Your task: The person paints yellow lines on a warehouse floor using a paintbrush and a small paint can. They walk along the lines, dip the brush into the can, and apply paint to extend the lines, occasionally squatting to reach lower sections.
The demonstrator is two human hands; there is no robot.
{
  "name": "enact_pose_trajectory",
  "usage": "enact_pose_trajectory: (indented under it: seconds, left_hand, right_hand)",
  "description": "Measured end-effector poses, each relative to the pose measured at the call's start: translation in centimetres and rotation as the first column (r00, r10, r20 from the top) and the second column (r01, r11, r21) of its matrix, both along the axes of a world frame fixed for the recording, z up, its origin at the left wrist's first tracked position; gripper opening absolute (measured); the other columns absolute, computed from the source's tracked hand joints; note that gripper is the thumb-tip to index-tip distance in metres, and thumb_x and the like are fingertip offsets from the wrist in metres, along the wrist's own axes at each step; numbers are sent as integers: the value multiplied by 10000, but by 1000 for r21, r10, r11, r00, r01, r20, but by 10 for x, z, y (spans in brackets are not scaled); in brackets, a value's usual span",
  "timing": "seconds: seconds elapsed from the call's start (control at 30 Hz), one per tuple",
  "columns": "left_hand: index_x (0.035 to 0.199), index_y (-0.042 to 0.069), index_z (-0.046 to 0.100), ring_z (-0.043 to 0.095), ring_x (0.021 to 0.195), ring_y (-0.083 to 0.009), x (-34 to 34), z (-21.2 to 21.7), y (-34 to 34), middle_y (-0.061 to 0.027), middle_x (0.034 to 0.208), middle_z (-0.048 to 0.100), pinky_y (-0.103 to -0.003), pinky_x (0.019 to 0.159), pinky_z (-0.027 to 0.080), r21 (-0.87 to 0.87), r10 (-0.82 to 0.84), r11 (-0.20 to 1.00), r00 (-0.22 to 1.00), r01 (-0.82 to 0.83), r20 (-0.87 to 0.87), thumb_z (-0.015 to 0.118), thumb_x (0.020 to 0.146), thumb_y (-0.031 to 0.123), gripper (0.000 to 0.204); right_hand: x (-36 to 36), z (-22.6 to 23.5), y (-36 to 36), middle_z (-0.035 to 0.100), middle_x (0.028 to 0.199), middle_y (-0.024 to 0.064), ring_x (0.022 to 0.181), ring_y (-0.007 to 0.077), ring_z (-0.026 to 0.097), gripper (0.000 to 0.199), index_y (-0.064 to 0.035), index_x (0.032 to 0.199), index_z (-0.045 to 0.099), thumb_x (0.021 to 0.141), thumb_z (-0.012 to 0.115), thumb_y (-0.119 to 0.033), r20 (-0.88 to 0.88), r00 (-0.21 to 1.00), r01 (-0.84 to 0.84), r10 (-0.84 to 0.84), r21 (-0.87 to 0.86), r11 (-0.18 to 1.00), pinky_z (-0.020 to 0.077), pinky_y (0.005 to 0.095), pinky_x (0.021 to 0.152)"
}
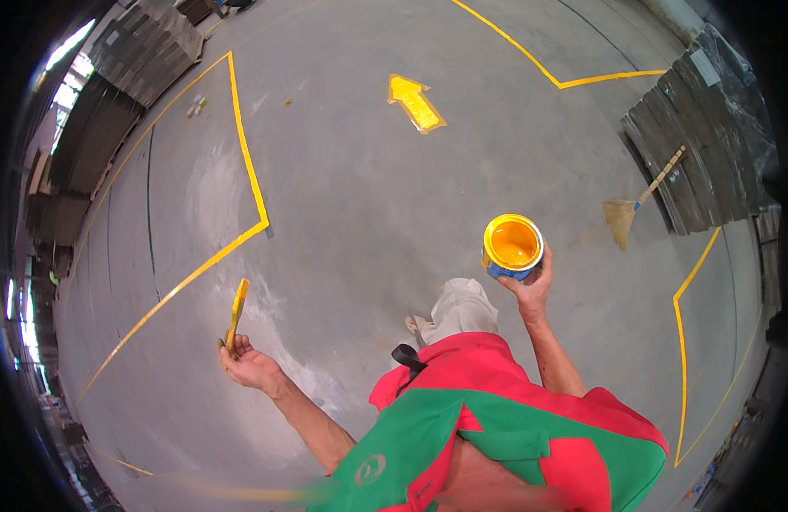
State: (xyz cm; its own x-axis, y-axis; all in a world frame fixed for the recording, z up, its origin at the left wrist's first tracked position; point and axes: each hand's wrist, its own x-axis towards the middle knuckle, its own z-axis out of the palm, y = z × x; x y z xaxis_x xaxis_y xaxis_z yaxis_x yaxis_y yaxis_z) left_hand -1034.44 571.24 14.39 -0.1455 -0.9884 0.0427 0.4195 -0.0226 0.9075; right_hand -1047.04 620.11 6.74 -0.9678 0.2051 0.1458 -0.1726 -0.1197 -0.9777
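Between the fingers of my left hand [251,365] is a paintbrush [238,309], its yellow-coated end pointing up and away from me. The brush is held in the air, out to the left of my body. My right hand [533,288] grips an open paint can [489,263] from its right side. Yellow-orange paint [514,245] shows inside, and yellow smears coat the rim. The can's lower wall is blue, and the fingers behind it are partly hidden. Both arms are spread apart, with brush and can well away from each other.
Yellow lines [251,171] mark the grey floor [351,196] at left, far right and right. A yellow arrow [418,104] lies ahead. Wrapped stacks of flat boards [701,128] stand at right, with a straw broom [620,218] against them. More stacks [95,128] line the left.
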Motion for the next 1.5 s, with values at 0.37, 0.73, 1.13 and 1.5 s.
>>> enact_pose_trajectory:
  seconds: [0.37,0.73,1.13,1.5]
  left_hand:
    - [1113,-60,653,629,809,-200,-169,-7,-110,-110,906,655,-323,779,522,53,86,995,996,-86,-9,611,980,194,290]
    - [1066,-56,659,620,836,-208,-299,18,-200,-96,888,634,-322,770,502,-23,251,968,967,-250,53,571,1009,199,276]
    - [1063,-66,651,636,852,-218,-518,-11,-400,-123,918,663,-346,821,513,36,26,999,1000,-26,-8,564,1016,195,279]
    - [1059,-66,643,650,812,-234,-715,13,-548,-146,928,676,-348,807,547,-31,-157,987,988,157,16,541,1020,181,270]
  right_hand:
    - [-192,-22,-149,503,1479,146,1392,278,494,1102,-18,1533,351,596,931,4,81,984,-148,160,-138,979,374,420,1200]
    - [-429,22,-296,491,1491,117,1397,235,477,1184,-29,1546,345,545,977,-21,24,890,-456,455,39,889,325,389,1229]
    - [-560,14,-456,468,1523,123,1423,237,454,1210,-6,1553,328,532,978,13,26,913,-407,407,2,913,317,388,1234]
    - [-665,27,-589,467,1527,123,1432,230,444,1202,-16,1555,334,534,968,28,65,957,-286,282,63,956,316,384,1229]
